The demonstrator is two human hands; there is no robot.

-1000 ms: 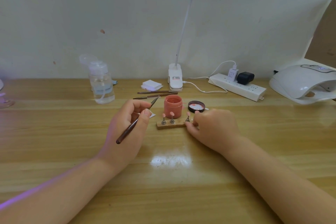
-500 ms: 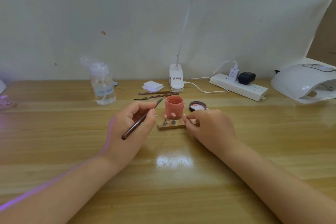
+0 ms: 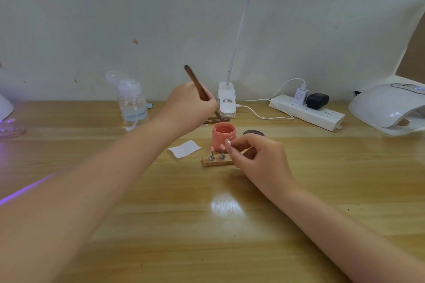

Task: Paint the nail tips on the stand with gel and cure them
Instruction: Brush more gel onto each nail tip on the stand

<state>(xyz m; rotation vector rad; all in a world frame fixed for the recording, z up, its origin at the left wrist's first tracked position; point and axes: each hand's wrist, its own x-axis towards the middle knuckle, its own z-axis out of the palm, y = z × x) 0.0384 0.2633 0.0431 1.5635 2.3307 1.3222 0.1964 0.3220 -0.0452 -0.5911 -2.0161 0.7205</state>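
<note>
Left hand (image 3: pixel 190 104) grips brush (image 3: pixel 197 82) over wooden table (image 3: pixel 230 225), white wall (image 3: pixel 92 18) behind

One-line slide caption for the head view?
Left hand lifts brush behind gel jar; right hand steadies nail stand.

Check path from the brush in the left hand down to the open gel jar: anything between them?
Nothing visible. The brown-handled brush in the left hand hangs above and left of the open coral-pink gel jar; its black lid lies aside.
</note>
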